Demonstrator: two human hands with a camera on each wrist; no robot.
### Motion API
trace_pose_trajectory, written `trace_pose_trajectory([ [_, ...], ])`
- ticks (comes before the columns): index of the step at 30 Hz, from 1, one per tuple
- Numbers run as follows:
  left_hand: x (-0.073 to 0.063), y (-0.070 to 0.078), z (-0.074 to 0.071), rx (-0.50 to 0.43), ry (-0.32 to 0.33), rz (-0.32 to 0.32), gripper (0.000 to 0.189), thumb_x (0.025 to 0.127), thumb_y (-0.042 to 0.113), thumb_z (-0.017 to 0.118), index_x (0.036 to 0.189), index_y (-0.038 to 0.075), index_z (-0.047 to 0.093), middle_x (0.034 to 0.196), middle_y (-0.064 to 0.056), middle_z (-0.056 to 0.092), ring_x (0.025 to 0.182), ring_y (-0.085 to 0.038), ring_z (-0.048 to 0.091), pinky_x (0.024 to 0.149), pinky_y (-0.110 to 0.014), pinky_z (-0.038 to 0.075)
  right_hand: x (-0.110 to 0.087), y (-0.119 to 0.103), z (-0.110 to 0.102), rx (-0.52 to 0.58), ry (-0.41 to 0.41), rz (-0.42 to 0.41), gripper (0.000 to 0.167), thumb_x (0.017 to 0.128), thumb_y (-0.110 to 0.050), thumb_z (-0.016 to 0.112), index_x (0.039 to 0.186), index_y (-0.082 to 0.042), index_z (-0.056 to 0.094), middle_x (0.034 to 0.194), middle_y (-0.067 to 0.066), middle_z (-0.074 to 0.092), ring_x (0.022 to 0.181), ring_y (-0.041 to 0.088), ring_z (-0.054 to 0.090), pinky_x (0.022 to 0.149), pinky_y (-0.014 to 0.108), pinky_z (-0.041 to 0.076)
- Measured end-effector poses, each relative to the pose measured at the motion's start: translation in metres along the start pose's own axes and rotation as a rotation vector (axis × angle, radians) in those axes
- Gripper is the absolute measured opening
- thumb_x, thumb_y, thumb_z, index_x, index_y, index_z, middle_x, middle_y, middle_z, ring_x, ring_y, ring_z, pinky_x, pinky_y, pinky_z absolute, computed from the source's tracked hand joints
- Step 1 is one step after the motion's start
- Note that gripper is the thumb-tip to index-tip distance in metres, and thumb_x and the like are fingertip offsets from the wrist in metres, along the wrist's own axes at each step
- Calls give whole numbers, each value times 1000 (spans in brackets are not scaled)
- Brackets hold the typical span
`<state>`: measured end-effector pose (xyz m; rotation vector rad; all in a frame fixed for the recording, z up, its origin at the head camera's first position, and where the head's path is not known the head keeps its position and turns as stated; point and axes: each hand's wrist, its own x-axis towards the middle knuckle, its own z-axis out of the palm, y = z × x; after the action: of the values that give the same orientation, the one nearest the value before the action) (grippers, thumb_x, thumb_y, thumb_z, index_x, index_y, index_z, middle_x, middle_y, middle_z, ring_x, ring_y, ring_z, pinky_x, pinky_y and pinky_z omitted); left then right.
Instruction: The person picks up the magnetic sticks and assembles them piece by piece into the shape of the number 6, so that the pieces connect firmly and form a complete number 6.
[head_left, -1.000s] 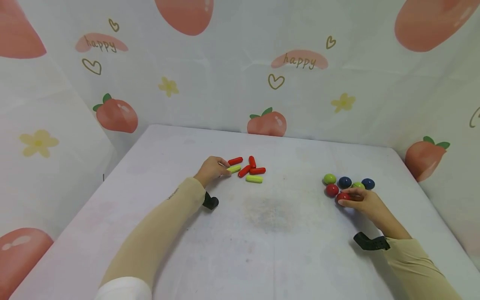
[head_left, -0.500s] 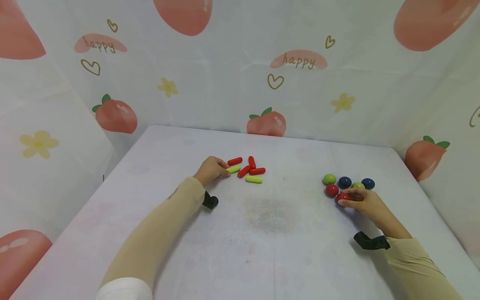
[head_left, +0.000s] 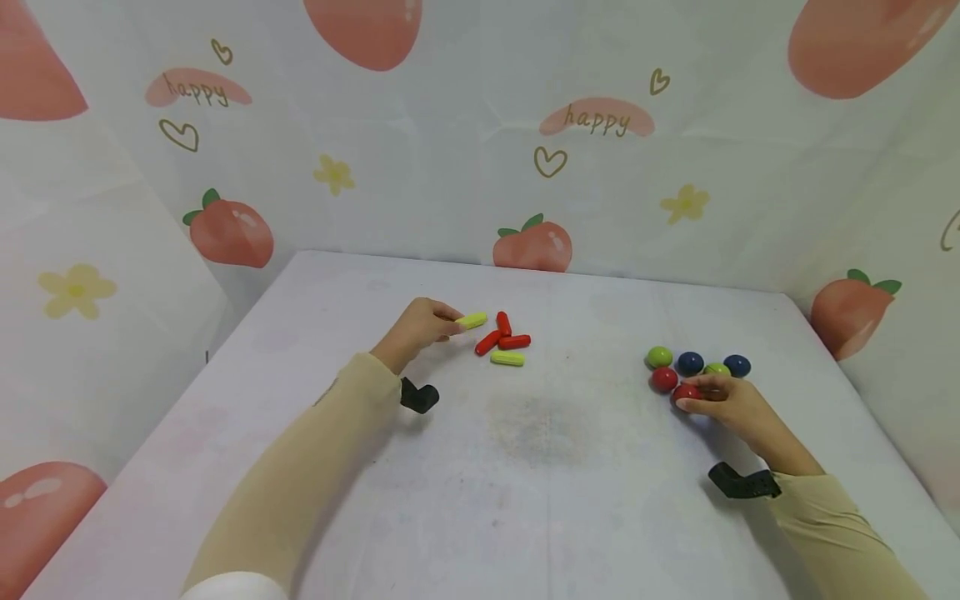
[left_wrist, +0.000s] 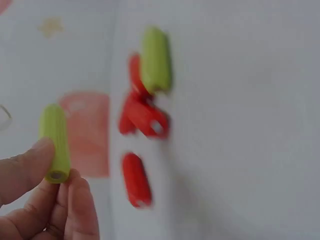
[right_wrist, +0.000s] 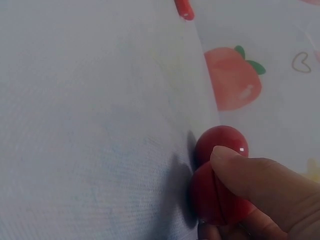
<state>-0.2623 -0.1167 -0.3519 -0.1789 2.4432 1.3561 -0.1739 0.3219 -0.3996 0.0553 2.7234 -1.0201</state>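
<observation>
The left hand (head_left: 417, 330) pinches a yellow-green stick (left_wrist: 59, 134) between thumb and fingers, above the counter (head_left: 480, 500) toward its back edge. Four red sticks (left_wrist: 135, 181) lie near it, three of them bunched, with a second yellow-green stick (head_left: 508, 359) nearer the front edge. Toward the counter's right edge, the right hand (head_left: 738, 408) grips a red ball (right_wrist: 204, 192); another red ball (head_left: 664, 380), two blue balls (head_left: 690, 363) and two green balls (head_left: 660, 357) sit close by.
</observation>
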Motion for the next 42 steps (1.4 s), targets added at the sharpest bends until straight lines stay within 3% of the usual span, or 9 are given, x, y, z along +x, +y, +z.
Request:
trace_pose_trajectory([
  [2, -10, 6, 3, -24, -22, 62, 30, 87, 18, 65, 116, 10, 62, 115, -8, 60, 106, -26, 58, 100, -37, 47, 0, 0, 0, 1, 1, -1, 69, 81, -43, 69, 125, 6, 49, 125, 31, 51, 114, 42, 50, 93, 52, 48],
  [6, -29, 12, 18, -60, -84, 193, 25, 87, 17, 66, 111, 10, 64, 107, -9, 63, 102, -27, 60, 98, -44, 47, -1, 0, 0, 1, 3, 1, 68, 82, -43, 68, 125, 5, 49, 124, 31, 52, 113, 42, 50, 94, 54, 46],
  [10, -38, 8, 38, -21, -126, 248, 22, 84, 14, 69, 105, 9, 66, 101, -7, 65, 93, -20, 61, 89, -39, 51, -2, -1, 0, -6, 12, -4, 65, 83, -41, 68, 124, 5, 49, 122, 31, 55, 111, 40, 52, 91, 53, 47],
  [16, -33, -3, 62, 102, -141, 256, 22, 80, 15, 73, 101, 10, 68, 98, -5, 67, 88, -14, 59, 71, -21, 48, -2, -2, 1, 1, 11, -2, 66, 82, -42, 69, 123, 5, 50, 122, 30, 55, 111, 39, 52, 90, 51, 48],
  [23, -22, -8, 75, 201, -155, 217, 20, 79, 16, 74, 98, 12, 69, 98, -3, 64, 91, -14, 57, 72, -20, 48, -2, -3, 0, 0, 16, -5, 66, 81, -42, 70, 123, 6, 51, 121, 31, 55, 110, 39, 53, 87, 45, 50],
  [30, -15, -8, 82, 207, -147, 189, 19, 78, 14, 75, 96, 14, 69, 94, -2, 63, 88, -15, 56, 64, -20, 46, -1, -4, 0, -2, 18, -11, 65, 82, -41, 69, 122, 5, 51, 121, 30, 56, 110, 38, 53, 88, 47, 49],
  [42, -6, -3, 88, 227, -169, 214, 19, 78, 13, 75, 96, 13, 68, 93, -2, 63, 90, -15, 55, 72, -21, 50, 1, -1, -1, 7, -3, 11, 67, 81, -42, 69, 125, 5, 50, 123, 31, 54, 112, 40, 51, 91, 50, 48],
])
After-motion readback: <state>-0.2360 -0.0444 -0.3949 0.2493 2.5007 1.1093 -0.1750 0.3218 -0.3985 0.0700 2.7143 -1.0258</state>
